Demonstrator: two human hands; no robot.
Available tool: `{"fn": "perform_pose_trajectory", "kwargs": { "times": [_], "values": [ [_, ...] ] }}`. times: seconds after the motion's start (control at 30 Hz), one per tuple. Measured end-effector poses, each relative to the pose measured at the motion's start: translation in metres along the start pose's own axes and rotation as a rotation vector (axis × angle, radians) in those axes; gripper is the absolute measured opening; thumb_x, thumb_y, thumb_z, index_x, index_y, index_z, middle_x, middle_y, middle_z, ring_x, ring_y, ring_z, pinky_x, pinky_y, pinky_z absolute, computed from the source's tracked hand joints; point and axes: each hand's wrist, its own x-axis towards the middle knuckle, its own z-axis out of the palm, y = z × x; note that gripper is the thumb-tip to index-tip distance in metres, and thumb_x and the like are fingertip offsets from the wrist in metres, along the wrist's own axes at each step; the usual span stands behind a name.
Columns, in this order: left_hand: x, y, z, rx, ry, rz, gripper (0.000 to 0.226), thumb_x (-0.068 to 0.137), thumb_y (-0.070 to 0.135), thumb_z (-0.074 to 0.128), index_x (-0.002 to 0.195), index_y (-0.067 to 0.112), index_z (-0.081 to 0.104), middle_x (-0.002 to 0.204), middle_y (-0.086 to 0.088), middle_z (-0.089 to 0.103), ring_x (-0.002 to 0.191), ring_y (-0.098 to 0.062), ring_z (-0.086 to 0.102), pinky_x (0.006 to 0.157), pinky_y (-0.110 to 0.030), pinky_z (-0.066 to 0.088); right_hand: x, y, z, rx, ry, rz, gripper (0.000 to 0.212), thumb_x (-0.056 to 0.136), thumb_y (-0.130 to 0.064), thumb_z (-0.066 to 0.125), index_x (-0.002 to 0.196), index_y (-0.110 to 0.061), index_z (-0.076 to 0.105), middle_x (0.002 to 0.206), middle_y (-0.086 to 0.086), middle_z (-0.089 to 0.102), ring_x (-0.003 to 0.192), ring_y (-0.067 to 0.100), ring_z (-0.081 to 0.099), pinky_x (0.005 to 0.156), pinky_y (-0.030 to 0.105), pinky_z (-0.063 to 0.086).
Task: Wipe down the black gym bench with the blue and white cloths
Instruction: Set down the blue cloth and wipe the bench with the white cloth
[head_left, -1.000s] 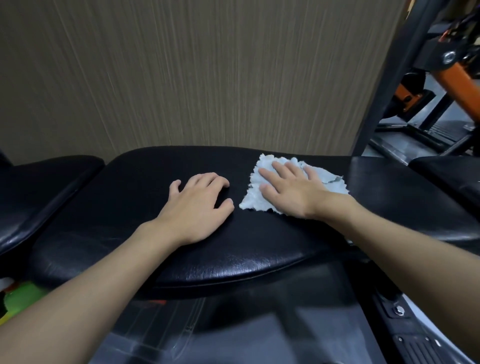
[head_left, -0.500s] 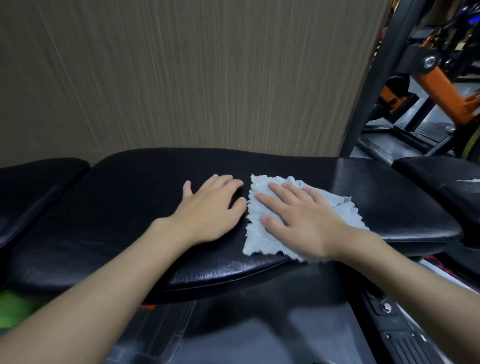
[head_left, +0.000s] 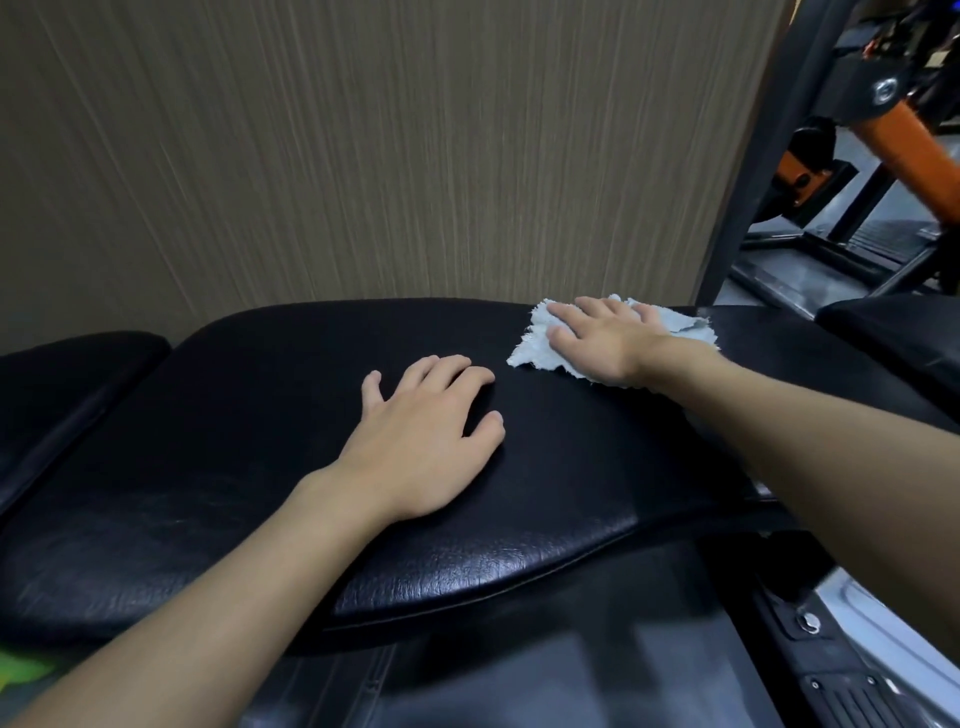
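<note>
The black gym bench (head_left: 249, 426) stretches across the view, its padded top shiny. A pale blue cloth (head_left: 535, 348) with frayed edges lies on the far right part of the pad. My right hand (head_left: 608, 338) presses flat on the cloth with straight fingers, covering most of it. Nearer the middle of the pad, my left hand (head_left: 426, 441) rests palm down on the bare black surface with its fingers spread. No white cloth is in view.
A brown textured wall (head_left: 363, 156) rises directly behind the bench. Another black pad (head_left: 67, 374) adjoins at the left and one more (head_left: 893, 332) at the right. A black upright post (head_left: 753, 156) and orange gym machines (head_left: 810, 161) stand at the right.
My right hand has slid the cloth away from me, from the pad's near middle to its far right edge. My left hand has stayed flat on the pad.
</note>
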Motion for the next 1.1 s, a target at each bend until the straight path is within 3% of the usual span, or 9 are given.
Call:
{"fn": "perform_pose_trajectory", "kwargs": {
  "times": [0.37,0.53,0.77,1.1],
  "values": [
    [-0.004,0.009,-0.007,0.044,-0.061,-0.028,0.051,0.099,0.047,0.028,0.146,0.03,0.032,0.156,0.006,0.025,0.147,-0.016,0.014,0.115,-0.06,0.01,-0.125,-0.005,0.011,-0.022,0.033,-0.15,0.057,0.099,-0.054,0.01,0.155,-0.042,0.009,0.166,-0.008,0.003,0.151,0.015,-0.004,0.121,0.046,-0.004],
    [0.01,0.027,-0.013,-0.003,-0.035,0.056,0.045,0.093,0.032,0.039,0.138,0.028,0.041,0.145,0.006,0.036,0.139,-0.015,0.03,0.114,-0.057,0.018,-0.169,-0.001,0.02,-0.151,0.106,-0.204,0.074,0.083,-0.06,-0.013,0.154,-0.045,0.004,0.166,-0.01,0.005,0.152,0.017,0.001,0.121,0.043,0.0],
    [0.021,0.049,0.009,-0.046,-0.037,0.046,0.048,0.101,0.042,0.024,0.145,0.026,0.033,0.157,0.008,0.024,0.148,-0.015,0.008,0.117,-0.056,0.002,-0.114,0.021,0.005,-0.02,0.007,-0.156,0.058,0.096,-0.06,0.011,0.153,-0.05,0.006,0.165,-0.013,-0.001,0.15,0.009,-0.007,0.121,0.043,-0.006],
    [0.028,0.042,0.016,-0.029,0.025,0.086,0.046,0.098,0.044,0.028,0.141,0.032,0.036,0.152,0.013,0.027,0.145,-0.011,0.013,0.117,-0.055,0.007,-0.001,0.049,-0.008,-0.019,0.006,0.033,0.06,0.095,-0.055,0.011,0.154,-0.045,0.014,0.164,-0.007,0.015,0.151,0.018,0.006,0.121,0.048,-0.001]
  ]
}}
